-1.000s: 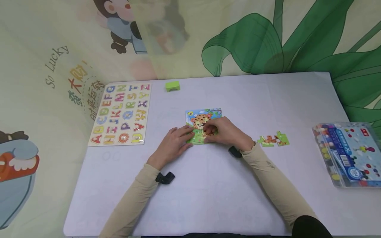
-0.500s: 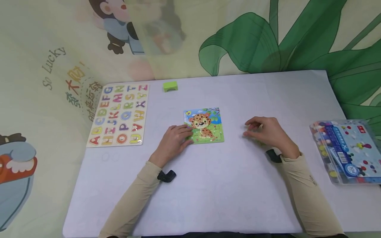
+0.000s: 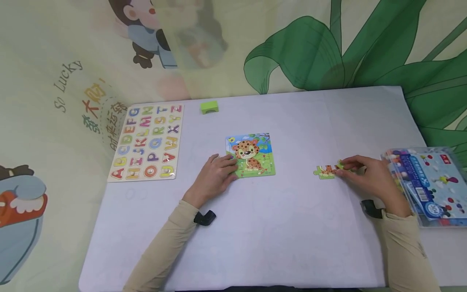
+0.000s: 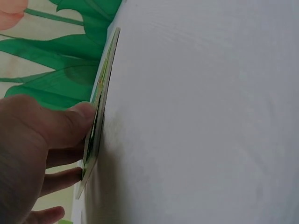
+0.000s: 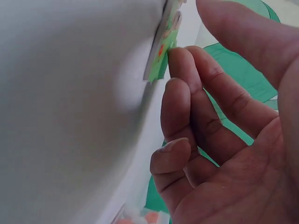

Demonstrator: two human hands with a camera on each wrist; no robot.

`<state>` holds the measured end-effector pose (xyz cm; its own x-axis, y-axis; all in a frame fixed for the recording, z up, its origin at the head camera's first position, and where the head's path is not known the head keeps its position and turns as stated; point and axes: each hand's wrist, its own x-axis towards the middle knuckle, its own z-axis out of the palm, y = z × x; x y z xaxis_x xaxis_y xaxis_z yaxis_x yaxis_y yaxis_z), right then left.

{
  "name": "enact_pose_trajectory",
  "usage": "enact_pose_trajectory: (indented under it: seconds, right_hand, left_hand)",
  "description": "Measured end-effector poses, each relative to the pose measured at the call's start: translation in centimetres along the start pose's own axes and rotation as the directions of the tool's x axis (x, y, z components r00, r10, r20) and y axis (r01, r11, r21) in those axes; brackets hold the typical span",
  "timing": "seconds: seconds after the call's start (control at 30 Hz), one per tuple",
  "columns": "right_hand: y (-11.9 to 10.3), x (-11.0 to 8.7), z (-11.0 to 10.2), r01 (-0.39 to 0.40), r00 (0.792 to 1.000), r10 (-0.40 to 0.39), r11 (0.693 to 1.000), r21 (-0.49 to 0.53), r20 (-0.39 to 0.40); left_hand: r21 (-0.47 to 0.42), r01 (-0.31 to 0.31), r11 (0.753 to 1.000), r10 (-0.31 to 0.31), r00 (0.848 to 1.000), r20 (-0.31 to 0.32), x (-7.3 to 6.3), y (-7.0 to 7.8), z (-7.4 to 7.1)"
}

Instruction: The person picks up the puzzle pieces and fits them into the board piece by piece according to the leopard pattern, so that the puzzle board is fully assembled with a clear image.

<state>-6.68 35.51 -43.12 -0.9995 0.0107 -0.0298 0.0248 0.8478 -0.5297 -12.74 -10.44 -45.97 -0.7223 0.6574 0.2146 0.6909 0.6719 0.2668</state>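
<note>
A small square leopard jigsaw puzzle (image 3: pixel 251 156) lies in the middle of the white table. My left hand (image 3: pixel 215 176) rests at its left edge; in the left wrist view the thumb and fingertips touch the puzzle board (image 4: pixel 105 88). To the right, a loose jigsaw piece (image 3: pixel 326 172) with orange spotted patches lies flat. My right hand (image 3: pixel 372 180) is over a second jigsaw piece (image 3: pixel 339 165), its thumb and fingers on either side. From the right wrist, the fingertips touch a green piece (image 5: pixel 162 56), with the thumb apart from the fingers. My right fingers partly hide the second piece.
An alphabet board (image 3: pixel 146 142) lies on the left side of the table. A green arch block (image 3: pixel 209 107) stands near the back edge. At the right, a clear plastic box (image 3: pixel 430 186) with colourful parts sits close to my right hand. Printed cloth hangs behind the table.
My right hand has left the puzzle and moved right to the loose pieces, uncovering the leopard picture. My left hand has stayed at the puzzle's left edge.
</note>
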Motion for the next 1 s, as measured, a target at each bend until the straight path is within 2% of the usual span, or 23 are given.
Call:
enact_pose_trajectory:
  seconds: [0.17,0.3,0.4,0.53,0.7,0.83,1.0]
  right_hand:
    - [0.3,-0.3,0.0,0.000,1.000,0.000,1.000,-0.005,-0.003]
    - [-0.2,0.0,0.2,0.006,0.999,-0.007,1.000,0.011,0.042]
    - [-0.8,0.3,0.6,0.056,0.996,-0.056,0.998,0.000,0.074]
    - [-1.5,0.7,1.3,0.120,0.987,-0.118,0.993,-0.016,0.111]
    - [-2.2,0.9,1.6,0.133,0.981,-0.129,0.991,-0.018,0.144]
    - [-2.5,0.9,1.7,0.182,0.976,-0.177,0.983,-0.032,0.123]
    - [-2.6,1.0,2.0,0.189,0.976,-0.184,0.981,-0.032,0.119]
  left_hand:
    - [-0.031,0.005,0.999,-0.006,1.000,-0.005,-0.1,0.1,0.2]
    - [-0.083,0.020,0.996,-0.022,1.000,-0.022,0.1,0.0,0.3]
    - [-0.112,0.030,0.993,-0.034,0.999,-0.032,0.2,0.0,0.4]
    - [-0.105,0.019,0.994,-0.021,1.000,-0.018,0.2,-0.1,0.3]
    - [-0.130,-0.004,0.992,0.005,1.000,0.006,0.2,-0.5,0.5]
    - [-0.211,0.025,0.977,-0.018,0.999,0.034,0.6,-1.0,0.8]
    - [-0.336,0.082,0.938,-0.051,0.994,0.100,1.0,-1.5,0.6]
